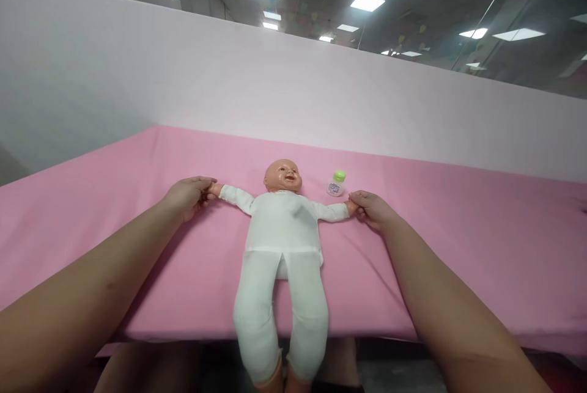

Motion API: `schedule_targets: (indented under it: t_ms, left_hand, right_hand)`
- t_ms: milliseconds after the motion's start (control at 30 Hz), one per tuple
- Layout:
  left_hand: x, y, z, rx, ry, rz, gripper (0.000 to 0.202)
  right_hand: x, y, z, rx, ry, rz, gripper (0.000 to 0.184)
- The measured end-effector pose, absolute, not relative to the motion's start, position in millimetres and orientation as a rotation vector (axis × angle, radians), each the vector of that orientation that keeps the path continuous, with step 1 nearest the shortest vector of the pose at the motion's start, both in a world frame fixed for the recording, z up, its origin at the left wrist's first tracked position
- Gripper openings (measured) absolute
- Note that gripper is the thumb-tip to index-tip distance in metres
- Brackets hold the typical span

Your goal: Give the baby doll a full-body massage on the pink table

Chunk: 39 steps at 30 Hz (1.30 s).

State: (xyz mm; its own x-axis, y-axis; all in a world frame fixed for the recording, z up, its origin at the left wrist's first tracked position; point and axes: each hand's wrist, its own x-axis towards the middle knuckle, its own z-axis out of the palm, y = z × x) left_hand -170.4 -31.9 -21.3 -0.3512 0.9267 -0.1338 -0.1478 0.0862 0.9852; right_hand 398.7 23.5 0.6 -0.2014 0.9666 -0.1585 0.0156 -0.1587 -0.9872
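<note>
A baby doll [283, 228] in a white top and white trousers lies on its back, head away from me, its arms stretched out to both sides. My left hand [189, 197] pinches the doll's hand on the left. On the other side, my right hand [372, 209] is closed around the doll's other hand. The doll's lower legs hang past the near edge of the pink surface. A small clear bottle [336, 184] with a green cap stands beside the doll's head, a little beyond my right hand.
A pink cloth [468, 240] covers the table, its near edge running below the doll's knees. Behind it rises a white partition [257, 87], topped by glass that shows ceiling lights. My legs are partly visible under the table edge.
</note>
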Motion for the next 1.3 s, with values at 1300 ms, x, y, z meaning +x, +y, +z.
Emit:
schedule_targets:
  t_ms: [1300]
  left_hand:
    - [-173.7, -35.8, -17.8, 0.889, 1.403, 1.393, 0.025]
  right_hand:
    - [398.0, 22.7, -2.4, -1.267, -1.348, 1.406, 0.036]
